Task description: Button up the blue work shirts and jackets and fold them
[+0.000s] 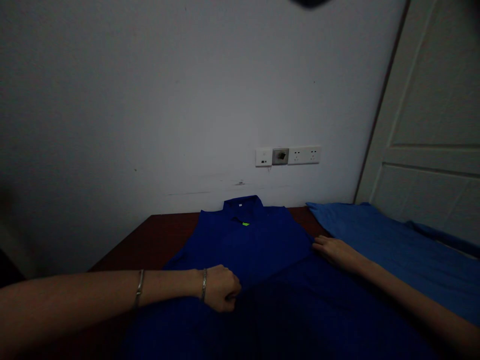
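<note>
A deep blue collared shirt (247, 245) lies spread out, its collar toward the wall. A small white label shows inside the collar, and a bright green tag (246, 224) sits just below the neck opening. My left hand (221, 288), with a bracelet at the wrist, is closed in a fist on the fabric near the middle. At the shirt's right edge, my right hand (335, 252) has its fingers pressed together on the cloth. A fold line runs between the two hands. The nearer part of the fabric is very dark, so its shape is hard to make out.
The shirt lies on a dark red-brown table (150, 240) against a pale wall (187, 100). Lighter blue cloth (375, 235) is spread to the right. Sockets (303, 155) are set in the wall above, and a panelled door (431, 125) stands at the right.
</note>
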The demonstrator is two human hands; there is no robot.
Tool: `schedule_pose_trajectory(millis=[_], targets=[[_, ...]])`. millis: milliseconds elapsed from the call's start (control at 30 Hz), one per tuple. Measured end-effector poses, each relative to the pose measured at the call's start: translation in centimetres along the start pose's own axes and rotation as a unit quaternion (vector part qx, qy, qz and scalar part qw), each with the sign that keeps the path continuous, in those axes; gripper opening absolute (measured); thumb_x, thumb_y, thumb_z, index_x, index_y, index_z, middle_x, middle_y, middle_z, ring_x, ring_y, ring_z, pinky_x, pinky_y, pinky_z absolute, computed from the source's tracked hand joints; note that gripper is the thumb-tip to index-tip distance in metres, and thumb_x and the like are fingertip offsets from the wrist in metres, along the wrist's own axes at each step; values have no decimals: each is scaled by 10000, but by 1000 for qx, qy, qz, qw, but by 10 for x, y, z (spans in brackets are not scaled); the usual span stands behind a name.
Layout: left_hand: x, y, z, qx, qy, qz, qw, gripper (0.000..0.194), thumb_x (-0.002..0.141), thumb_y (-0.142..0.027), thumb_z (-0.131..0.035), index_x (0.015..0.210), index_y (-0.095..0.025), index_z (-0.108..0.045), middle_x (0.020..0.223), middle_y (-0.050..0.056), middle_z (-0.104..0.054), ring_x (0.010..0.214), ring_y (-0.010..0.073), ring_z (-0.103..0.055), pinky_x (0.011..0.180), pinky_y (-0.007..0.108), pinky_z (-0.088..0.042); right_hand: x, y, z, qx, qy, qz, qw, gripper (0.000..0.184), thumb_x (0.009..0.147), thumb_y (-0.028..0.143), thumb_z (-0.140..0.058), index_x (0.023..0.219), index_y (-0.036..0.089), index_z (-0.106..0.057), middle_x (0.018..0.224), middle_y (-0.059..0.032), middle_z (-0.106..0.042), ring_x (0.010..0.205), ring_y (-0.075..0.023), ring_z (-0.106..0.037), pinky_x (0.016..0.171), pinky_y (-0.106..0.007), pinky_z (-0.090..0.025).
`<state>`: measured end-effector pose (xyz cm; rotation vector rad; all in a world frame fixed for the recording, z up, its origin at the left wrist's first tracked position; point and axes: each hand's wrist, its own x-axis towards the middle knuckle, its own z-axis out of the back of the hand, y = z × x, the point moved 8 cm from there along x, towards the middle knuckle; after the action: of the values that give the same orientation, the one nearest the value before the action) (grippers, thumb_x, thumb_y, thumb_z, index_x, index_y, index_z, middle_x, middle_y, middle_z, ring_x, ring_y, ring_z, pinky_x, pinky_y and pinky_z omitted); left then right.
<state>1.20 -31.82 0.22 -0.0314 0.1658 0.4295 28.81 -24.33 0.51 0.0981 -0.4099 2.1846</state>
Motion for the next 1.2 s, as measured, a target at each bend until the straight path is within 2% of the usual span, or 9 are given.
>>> schedule_pose_trajectory(millis=[167,333,433,567,667,833,967,1067,1200], targets=[[1,5,-12,-50,36,0,998,132,673,-293,-547,612,-180,-515,679,-7,-579,543,101,-487,434,201,-278,3,-3,-1,61,38,-31,997,296,766,78,-341,813,178,-616,829,-72,-601,757,-167,-567,673,-271,-427],[9,33,-10,-129,15,54,990,227,786,-326,-439,665,-171,-552,626,-21,-568,528,70,-482,477,171,-325,13,-11,7,113,36,-80,990,297,783,147,-355,934,180,-608,928,-79,-611,849,-181,-574,759,-292,-432],[14,46,-6,-130,11,91,987,219,781,-311,-443,686,-166,-577,638,-16,-578,541,72,-488,504,170,-347,20,-7,6,128,33,-88,987,300,808,207,-361,983,178,-603,977,-89,-605,892,-186,-566,804,-301,-429],[12,46,-14,-96,62,128,985,169,733,-291,-476,693,-188,-604,635,-13,-590,533,98,-487,488,194,-346,22,6,-5,134,29,-67,988,328,819,265,-372,1030,179,-608,1147,-106,-546,1019,-206,-527,894,-334,-398],[6,42,-18,-74,89,156,981,140,694,-256,-489,723,-208,-617,668,-5,-610,540,117,-495,474,207,-348,13,10,-9,132,7,-78,988,368,827,299,-370,1091,169,-589,1263,-118,-464,1112,-224,-473,963,-363,-350],[-13,31,-20,-88,121,159,976,130,670,-228,-497,725,-205,-612,679,-3,-609,537,113,-491,477,205,-352,-17,19,2,149,-21,-85,985,375,845,330,-354,1105,183,-580,1262,-106,-465,1148,-221,-445,987,-374,-339],[-42,27,-28,-95,128,179,971,118,658,-212,-505,711,-199,-609,663,-7,-600,536,106,-482,485,198,-354,-55,31,19,158,-35,-104,981,371,846,360,-353,1103,207,-573,1252,-80,-477,1143,-217,-452,987,-374,-350],[-67,22,-27,-119,96,195,969,122,653,-194,-502,719,-187,-605,696,-4,-607,575,99,-500,521,185,-372,-90,35,28,167,-44,-143,975,380,838,404,-354,1092,224,-571,1241,-68,-491,1124,-225,-473,975,-380,-372],[-104,14,-14,-177,7,222,959,153,649,-140,-469,729,-161,-597,750,3,-613,637,87,-518,594,166,-395,-136,35,37,200,-74,-192,958,332,815,408,-389,1081,286,-547,1166,-84,-552,1063,-256,-524,941,-407,-408]])
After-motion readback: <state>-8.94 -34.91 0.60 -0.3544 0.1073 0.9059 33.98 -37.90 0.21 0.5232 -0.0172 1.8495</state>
